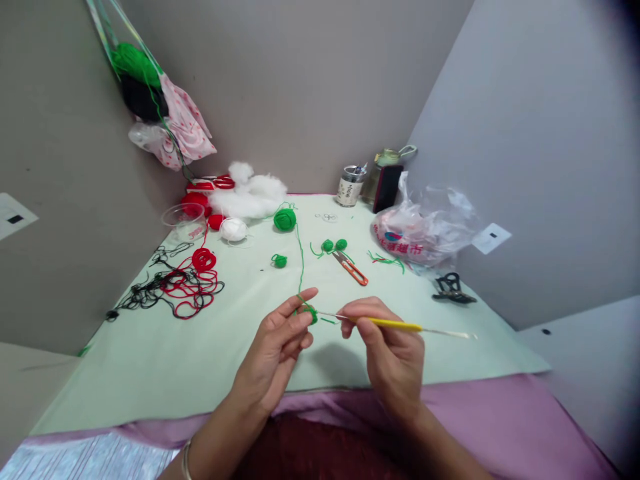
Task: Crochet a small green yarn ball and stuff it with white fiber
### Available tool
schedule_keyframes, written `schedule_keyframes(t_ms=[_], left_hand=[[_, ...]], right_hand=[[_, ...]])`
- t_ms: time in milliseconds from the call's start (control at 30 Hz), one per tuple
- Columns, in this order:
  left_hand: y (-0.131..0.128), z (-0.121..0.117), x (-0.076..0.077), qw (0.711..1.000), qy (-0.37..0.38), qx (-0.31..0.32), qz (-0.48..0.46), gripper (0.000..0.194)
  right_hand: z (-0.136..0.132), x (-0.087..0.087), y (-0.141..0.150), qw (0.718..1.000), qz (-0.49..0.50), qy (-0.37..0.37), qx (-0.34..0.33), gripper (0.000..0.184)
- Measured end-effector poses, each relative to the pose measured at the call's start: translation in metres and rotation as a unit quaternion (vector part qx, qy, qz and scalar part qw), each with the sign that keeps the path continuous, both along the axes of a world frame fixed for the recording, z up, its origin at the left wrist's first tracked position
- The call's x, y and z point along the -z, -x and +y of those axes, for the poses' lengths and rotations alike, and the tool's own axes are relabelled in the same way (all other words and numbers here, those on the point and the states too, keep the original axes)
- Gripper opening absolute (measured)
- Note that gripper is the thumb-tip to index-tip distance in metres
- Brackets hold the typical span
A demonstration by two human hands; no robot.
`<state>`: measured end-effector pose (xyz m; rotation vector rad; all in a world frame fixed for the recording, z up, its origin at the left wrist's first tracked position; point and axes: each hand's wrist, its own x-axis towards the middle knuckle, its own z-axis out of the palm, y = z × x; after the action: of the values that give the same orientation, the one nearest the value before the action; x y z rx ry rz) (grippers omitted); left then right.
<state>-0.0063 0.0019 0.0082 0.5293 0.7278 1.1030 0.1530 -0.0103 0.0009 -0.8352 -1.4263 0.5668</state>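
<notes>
Pinched in my left hand (275,343) is a small green crochet piece (313,315), with a short tail of yarn hanging off its right side. My right hand (390,350) grips a crochet hook (393,325) by its yellow handle. The hook's thin metal end points left and reaches the green piece; whether it sits inside a stitch is too small to tell. From my left fingers a green strand (301,257) runs up to a green yarn ball (285,219) farther back on the table.
Orange thread snips (351,269) lie by two small green crocheted balls (334,245). Tangled black and red yarn (175,287) spreads at left, below white stuffing (250,197). A plastic bag (425,227), a phone (388,189) and a black claw clip (453,289) are at right.
</notes>
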Motion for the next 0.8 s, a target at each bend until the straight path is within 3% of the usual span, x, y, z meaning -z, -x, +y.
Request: schedule_keyframes(t_ms=[200, 367, 500, 800], left_hand=[[-0.004, -0.007, 0.003, 0.990, -0.080, -0.009, 0.115, 0.038], [-0.002, -0.008, 0.004, 0.987, -0.091, 0.003, 0.135, 0.034], [-0.001, -0.006, 0.000, 0.986, -0.098, -0.004, 0.136, 0.034], [-0.005, -0.005, 0.003, 0.988, -0.087, 0.004, 0.124, 0.034]], right_hand=[[0.007, 0.002, -0.002, 0.991, 0.058, 0.089, -0.075, 0.018], [0.007, 0.008, -0.009, 0.970, 0.141, 0.153, -0.123, 0.020], [0.008, 0.006, -0.009, 0.960, 0.173, 0.158, -0.151, 0.021], [0.006, 0.003, -0.007, 0.979, 0.096, 0.144, -0.110, 0.019]])
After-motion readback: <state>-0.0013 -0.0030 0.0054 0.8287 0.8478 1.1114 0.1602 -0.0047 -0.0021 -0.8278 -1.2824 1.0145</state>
